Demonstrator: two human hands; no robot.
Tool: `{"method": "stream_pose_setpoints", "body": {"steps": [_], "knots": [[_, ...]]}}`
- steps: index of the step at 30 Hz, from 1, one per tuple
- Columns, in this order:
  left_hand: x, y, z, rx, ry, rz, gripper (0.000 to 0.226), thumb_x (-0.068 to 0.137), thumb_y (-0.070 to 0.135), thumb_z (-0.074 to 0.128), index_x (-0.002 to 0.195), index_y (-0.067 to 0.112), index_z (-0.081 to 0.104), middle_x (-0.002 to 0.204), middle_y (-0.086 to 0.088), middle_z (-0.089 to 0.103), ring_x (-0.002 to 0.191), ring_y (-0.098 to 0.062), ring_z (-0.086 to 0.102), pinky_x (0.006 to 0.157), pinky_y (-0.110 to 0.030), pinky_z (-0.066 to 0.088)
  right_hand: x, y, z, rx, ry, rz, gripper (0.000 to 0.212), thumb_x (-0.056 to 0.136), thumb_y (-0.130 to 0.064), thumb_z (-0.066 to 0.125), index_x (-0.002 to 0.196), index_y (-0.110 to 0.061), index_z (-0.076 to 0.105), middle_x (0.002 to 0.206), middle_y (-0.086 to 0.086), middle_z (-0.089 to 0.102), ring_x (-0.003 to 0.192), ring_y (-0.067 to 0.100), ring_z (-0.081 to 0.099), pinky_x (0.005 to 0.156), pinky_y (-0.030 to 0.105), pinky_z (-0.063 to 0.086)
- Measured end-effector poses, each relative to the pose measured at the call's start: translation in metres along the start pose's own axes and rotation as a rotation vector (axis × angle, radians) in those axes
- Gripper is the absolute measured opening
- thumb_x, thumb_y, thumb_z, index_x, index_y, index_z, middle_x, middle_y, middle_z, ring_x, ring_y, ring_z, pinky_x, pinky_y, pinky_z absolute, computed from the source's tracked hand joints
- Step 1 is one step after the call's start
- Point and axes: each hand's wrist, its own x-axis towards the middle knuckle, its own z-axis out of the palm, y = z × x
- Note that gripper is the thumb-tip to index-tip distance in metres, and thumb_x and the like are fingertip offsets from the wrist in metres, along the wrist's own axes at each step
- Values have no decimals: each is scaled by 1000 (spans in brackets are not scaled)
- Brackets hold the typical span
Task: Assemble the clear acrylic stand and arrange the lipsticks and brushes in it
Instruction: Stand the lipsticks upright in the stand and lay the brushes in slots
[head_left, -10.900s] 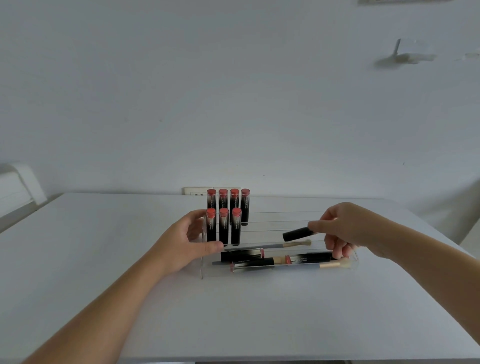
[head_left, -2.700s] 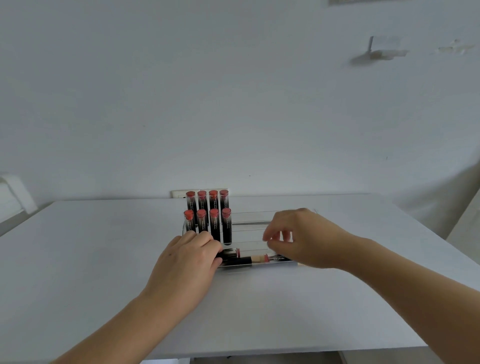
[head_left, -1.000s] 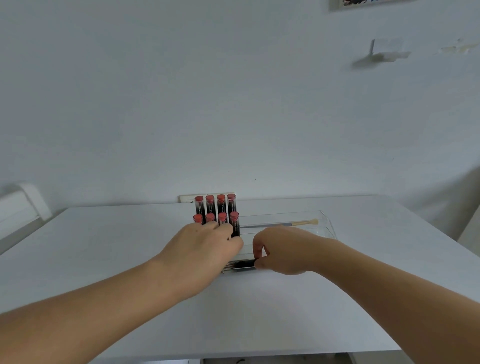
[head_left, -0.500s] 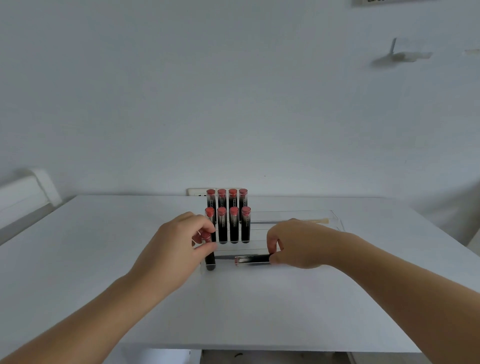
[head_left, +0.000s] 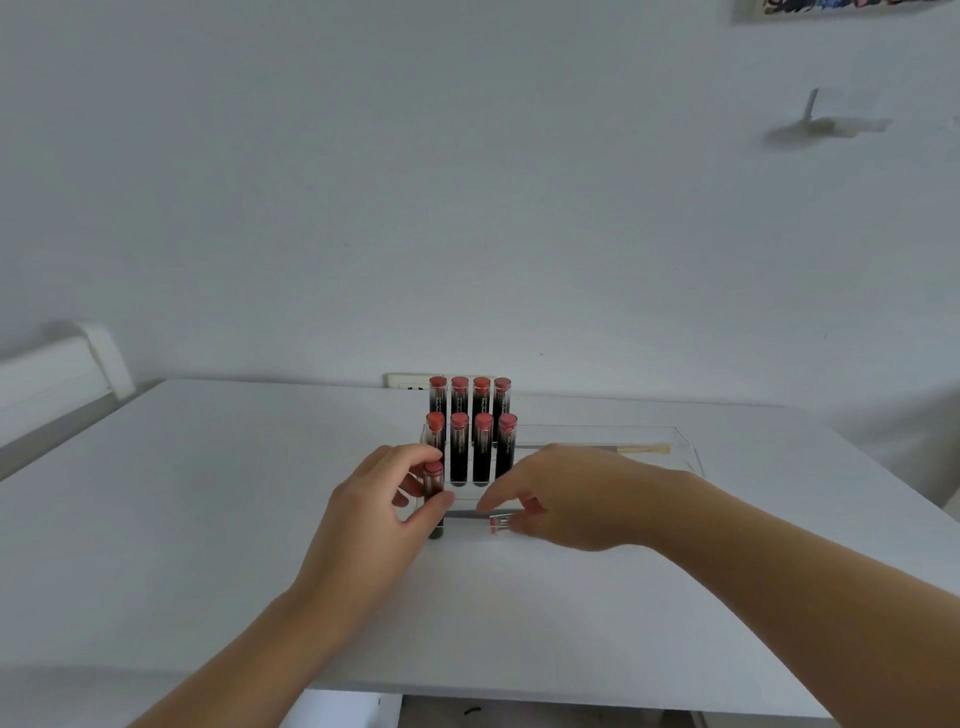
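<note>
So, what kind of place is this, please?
Probably a plain room at home: a white table against a bare white wall, a wall socket behind the lipsticks, and a picture's edge above.

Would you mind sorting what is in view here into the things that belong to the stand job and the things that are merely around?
Part of the job:
- acrylic stand
- eight upright lipsticks in its two back rows
- upright lipstick held by the left hand
- lying lipstick under the right hand
- brush lying in the stand

Just around:
- white table
- wall socket
- wall hook
</note>
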Motion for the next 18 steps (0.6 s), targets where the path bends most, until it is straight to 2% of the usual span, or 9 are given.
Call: {"method": "stream_pose_setpoints", "body": {"steps": [2,3,5,9,13,16,18], "knots": [[-2,-2,2,11,-1,-3,40,80,21,84,115,28,68,94,25,60,88,1,60,69,-3,42,2,-2,3,2,-60,-16,37,102,-32,50,134,-48,56,114,-25,61,92,-9,51,77,18,40],[-3,-3,2,20,-4,-6,41,80,23,84,117,30,67,95,27,59,88,2,59,68,-3,41,2,-2,3,-8,-91,-14,39,102,-30,48,136,-48,54,126,-18,62,105,1,56,85,24,44],[-4,-7,4,26,-15,-16,46,81,25,83,122,34,64,97,29,58,91,2,58,67,-4,40,2,-3,4,-50,-132,-13,40,102,-28,47,137,-46,53,134,-11,61,118,13,55,91,30,44],[-5,-11,6,21,-37,-27,50,83,25,81,125,39,58,98,28,58,94,-1,56,69,-7,40,5,-2,2,-148,-156,-22,35,101,-30,48,133,-44,54,124,-8,63,114,18,56,80,31,42],[-6,-12,8,37,-46,-16,51,84,25,79,127,40,55,98,30,55,94,-1,53,71,-10,39,7,0,3,-222,-157,-6,21,99,-32,51,118,-38,58,97,-8,51,96,22,57,65,31,38],[-6,-13,8,45,-42,-17,51,85,25,78,128,39,54,99,30,55,93,1,52,72,-10,38,7,4,1,-284,-153,-9,10,98,-33,53,107,-32,58,85,-10,44,91,21,53,61,30,34],[-6,-13,8,43,-43,-13,52,85,24,78,129,39,55,99,30,55,93,0,52,73,-12,39,5,6,-1,-308,-157,-22,4,97,-35,55,100,-33,55,80,-14,40,92,21,53,65,31,35]]}}
